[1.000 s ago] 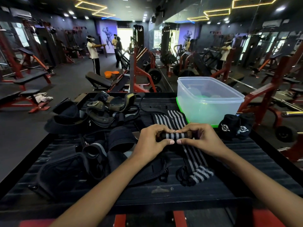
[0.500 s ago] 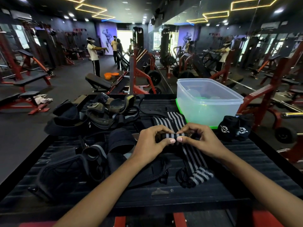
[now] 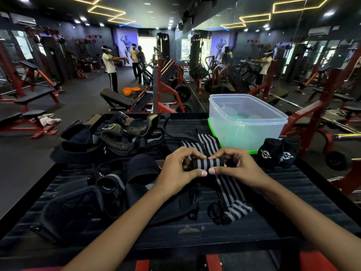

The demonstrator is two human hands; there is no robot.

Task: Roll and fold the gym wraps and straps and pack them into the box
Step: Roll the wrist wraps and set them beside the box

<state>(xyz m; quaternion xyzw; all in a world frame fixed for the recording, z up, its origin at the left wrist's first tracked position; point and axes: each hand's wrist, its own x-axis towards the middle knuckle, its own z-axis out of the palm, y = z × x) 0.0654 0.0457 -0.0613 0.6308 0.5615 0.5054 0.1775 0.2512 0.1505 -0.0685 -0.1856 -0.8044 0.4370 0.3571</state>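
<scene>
The wrap (image 3: 208, 164) is woven cloth, matt, striped black and grey. The box (image 3: 246, 122) behind it is cloudy, smooth, slightly glossy plastic. The tabletop (image 3: 273, 222) under the wrap is ribbed, matt black. Left of the wrap, straps (image 3: 125, 137) look like worn leather and cloth.

1. A gym: red-framed weight benches (image 3: 29, 98) stand on the dark floor far left of the hands
2. Plate-loaded machines (image 3: 181, 90) stand beyond the grip
3. A mirror wall (image 3: 273, 55) rises beyond, to the right
4. A bodybuilder mural (image 3: 126, 44) hangs far back
</scene>
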